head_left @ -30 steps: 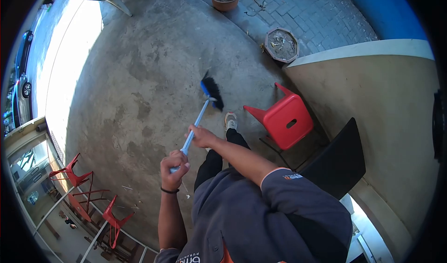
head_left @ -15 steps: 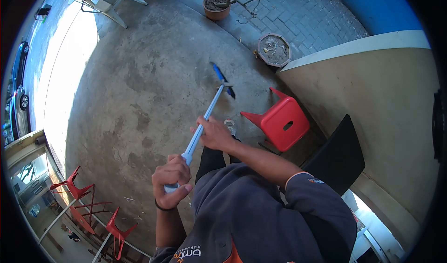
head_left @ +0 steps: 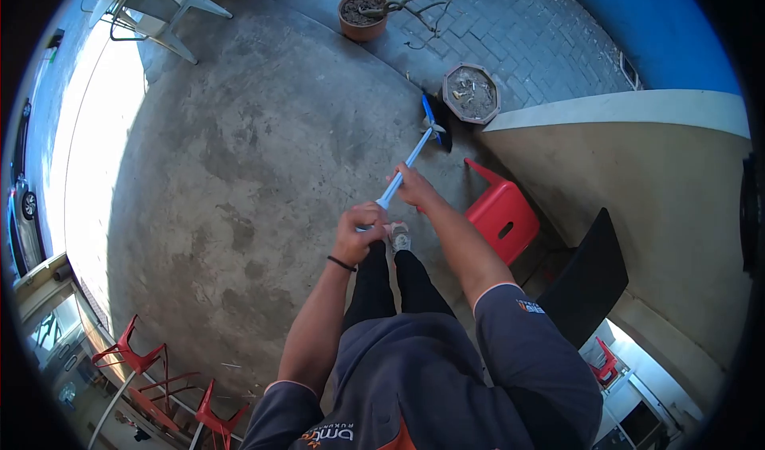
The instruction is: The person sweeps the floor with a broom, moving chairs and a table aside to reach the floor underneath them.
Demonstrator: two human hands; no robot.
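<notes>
A broom with a light blue handle (head_left: pixel 415 153) slants away from me across the floor. My left hand (head_left: pixel 360 231) is wrapped around the top end of the handle, with a dark band on the wrist. Further down the shaft, my right hand (head_left: pixel 412 185) is closed around it too. The blue broom head (head_left: pixel 431 113), edged with dark bristles, is down at the floor beside an octagonal planter (head_left: pixel 471 93). My shoes (head_left: pixel 400 237) show just below the hands.
Close on the right stands a red plastic stool (head_left: pixel 504 220), with a black panel (head_left: pixel 590 271) and a low wall (head_left: pixel 621 143) beyond. A potted plant (head_left: pixel 362 17) sits at the floor's far edge. Red chairs (head_left: pixel 131 346) stand lower left, white chairs (head_left: pixel 171 15) upper left.
Both hands have pushed forward and to the right with the broom. Its head has moved from the open floor to beside the octagonal planter.
</notes>
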